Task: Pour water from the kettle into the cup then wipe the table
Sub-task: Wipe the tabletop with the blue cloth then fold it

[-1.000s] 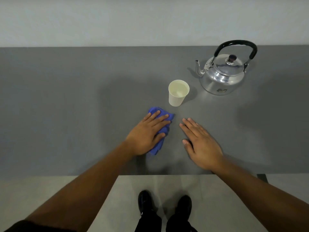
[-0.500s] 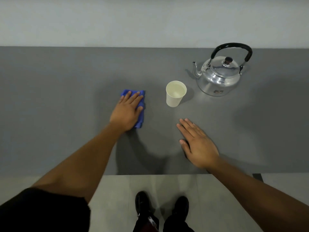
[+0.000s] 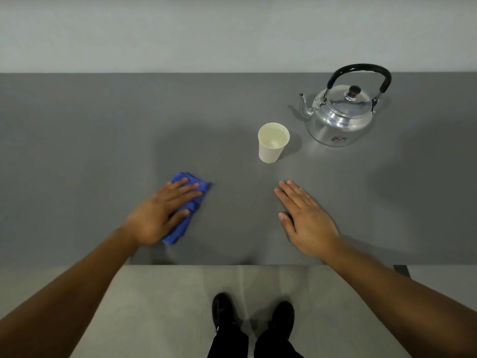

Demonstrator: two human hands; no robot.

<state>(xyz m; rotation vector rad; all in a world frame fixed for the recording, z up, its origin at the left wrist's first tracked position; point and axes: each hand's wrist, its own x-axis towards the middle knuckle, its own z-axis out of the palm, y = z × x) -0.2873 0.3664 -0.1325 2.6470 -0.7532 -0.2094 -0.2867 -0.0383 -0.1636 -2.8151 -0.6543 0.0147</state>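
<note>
Two hands: both are laid on the grey surface (image 3: 77, 140), nearer the viewer than the cup (image 3: 273, 142).
Left hand (image 3: 165, 214): pressed flat with spread fingers on the blue cloth (image 3: 186, 210); the cloth is pinned beneath the palm, not gripped in a fist.
Right hand (image 3: 304, 218): open and released, resting palm down just nearer than the cup, nothing held.
Recent change: half a second ago the cloth was level with the cup on its left; it is now drawn back toward the near edge, still left of the cup. The hand is motion-blurred.
Meaning for the task: a wiping stroke is judged to be under way; the pouring is judged done, since liquid is seen in the cup.
Cloth axis: the bunched cloth is elongated, running from the near left to the far right, its far end aimed roughly toward the cup.
Kettle (image 3: 340, 112): set upright beyond and right of the cup, spout turned left, handle raised, lid on.
Cup: upright, apart from both hands.
</note>
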